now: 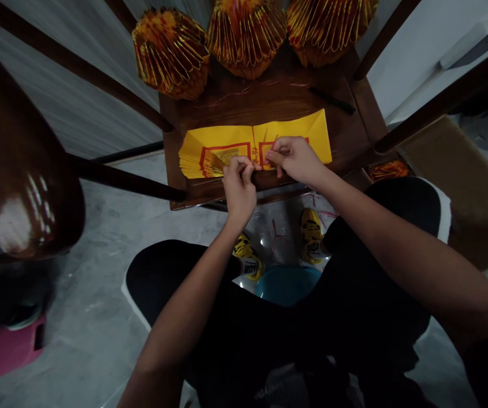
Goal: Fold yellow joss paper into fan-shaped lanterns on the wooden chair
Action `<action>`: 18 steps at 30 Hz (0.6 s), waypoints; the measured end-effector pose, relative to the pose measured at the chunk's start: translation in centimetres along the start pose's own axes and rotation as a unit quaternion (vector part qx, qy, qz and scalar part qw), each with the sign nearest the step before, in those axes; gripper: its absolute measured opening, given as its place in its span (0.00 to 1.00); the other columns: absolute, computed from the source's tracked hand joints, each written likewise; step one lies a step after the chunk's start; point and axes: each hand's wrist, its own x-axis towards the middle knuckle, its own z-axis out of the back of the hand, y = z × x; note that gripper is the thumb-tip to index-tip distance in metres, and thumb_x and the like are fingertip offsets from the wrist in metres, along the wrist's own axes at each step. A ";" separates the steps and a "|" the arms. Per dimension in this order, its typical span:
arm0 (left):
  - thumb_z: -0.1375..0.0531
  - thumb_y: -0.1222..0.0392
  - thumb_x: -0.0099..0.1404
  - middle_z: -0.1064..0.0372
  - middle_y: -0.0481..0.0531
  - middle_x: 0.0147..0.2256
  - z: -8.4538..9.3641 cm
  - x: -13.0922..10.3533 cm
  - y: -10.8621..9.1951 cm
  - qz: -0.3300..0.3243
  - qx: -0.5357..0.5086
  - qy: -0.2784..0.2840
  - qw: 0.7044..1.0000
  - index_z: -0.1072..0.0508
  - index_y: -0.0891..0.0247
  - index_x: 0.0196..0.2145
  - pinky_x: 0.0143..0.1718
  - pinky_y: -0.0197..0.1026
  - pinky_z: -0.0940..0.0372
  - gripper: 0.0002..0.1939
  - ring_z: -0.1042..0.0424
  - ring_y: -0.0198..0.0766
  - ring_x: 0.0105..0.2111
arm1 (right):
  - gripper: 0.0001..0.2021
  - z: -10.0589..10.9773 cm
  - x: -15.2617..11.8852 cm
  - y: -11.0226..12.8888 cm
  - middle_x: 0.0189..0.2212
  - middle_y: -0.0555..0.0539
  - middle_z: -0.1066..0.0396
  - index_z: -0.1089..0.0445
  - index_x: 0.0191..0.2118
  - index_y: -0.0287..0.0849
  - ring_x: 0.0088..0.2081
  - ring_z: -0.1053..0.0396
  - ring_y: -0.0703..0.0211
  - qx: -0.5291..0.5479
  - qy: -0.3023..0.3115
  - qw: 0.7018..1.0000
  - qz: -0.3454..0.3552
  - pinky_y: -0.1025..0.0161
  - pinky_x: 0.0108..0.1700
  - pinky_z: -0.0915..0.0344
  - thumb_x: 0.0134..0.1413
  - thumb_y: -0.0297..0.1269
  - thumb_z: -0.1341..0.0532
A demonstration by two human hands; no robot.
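A stack of yellow joss paper point(216, 136) with red printed frames lies on the dark wooden board. Its sheets fan out at the left end, and the stack is drawn in at the middle, where a thin red string point(253, 134) crosses it. My left hand point(240, 184) is closed in a pinch at the near edge of that middle. Just to its right, my right hand point(292, 158) pinches too, over the right half of the stack. The string seems to run between both sets of fingertips, though its ends are hard to make out.
Three folded gold-and-red paper ornaments point(247, 34) stand along the back of the wooden board point(226, 107). A black stick-like object point(332, 100) lies at right. Wooden bars surround the board. A cardboard box point(456, 170) stands at right, and a blue-green basin point(288, 283) sits below.
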 end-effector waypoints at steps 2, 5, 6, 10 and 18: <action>0.45 0.65 0.80 0.22 0.51 0.40 0.1 0.0 0.1 -0.003 0.009 -0.007 1.000 0.29 0.56 0.42 0.59 0.47 0.32 0.08 0.23 0.44 0.48 | 0.15 0.0 0.0 0.0 0.34 0.48 0.20 0.33 0.29 0.47 0.21 0.34 0.63 -0.005 -0.001 1.000 0.002 0.58 0.28 0.34 0.64 0.42 0.29; 0.44 0.66 0.79 0.23 0.51 0.40 0.4 -0.3 0.1 -0.007 0.048 -0.022 0.999 0.28 0.57 0.41 0.60 0.50 0.34 0.08 0.24 0.45 0.48 | 0.13 -0.3 -0.1 -0.2 0.33 0.48 0.21 0.32 0.29 0.47 0.20 0.34 0.63 -0.021 -0.011 1.000 0.001 0.58 0.28 0.34 0.62 0.35 0.30; 0.44 0.66 0.78 0.23 0.52 0.40 0.6 -0.4 0.1 -0.009 0.056 -0.022 0.998 0.27 0.57 0.41 0.61 0.51 0.35 0.09 0.24 0.46 0.48 | 0.12 -0.4 -0.1 -0.4 0.33 0.48 0.21 0.32 0.30 0.47 0.20 0.34 0.63 -0.025 -0.018 1.000 -0.002 0.58 0.28 0.34 0.62 0.33 0.31; 0.40 0.67 0.77 0.21 0.51 0.37 1.4 -0.7 -0.3 -0.025 0.076 0.005 0.997 0.24 0.57 0.41 0.63 0.55 0.38 0.07 0.27 0.50 0.48 | 0.10 -0.8 0.0 -1.0 0.31 0.47 0.21 0.31 0.29 0.46 0.27 0.28 0.58 -0.050 -0.054 0.997 0.004 0.59 0.31 0.31 0.61 0.31 0.33; 0.41 0.72 0.74 0.20 0.52 0.38 2.6 -1.4 0.2 -0.097 0.103 0.040 0.989 0.23 0.55 0.39 0.59 0.58 0.36 0.13 0.29 0.51 0.47 | 0.11 -1.3 -0.1 -1.0 0.31 0.46 0.20 0.31 0.27 0.46 0.34 0.24 0.54 -0.090 -0.084 0.992 0.016 0.57 0.40 0.29 0.60 0.28 0.35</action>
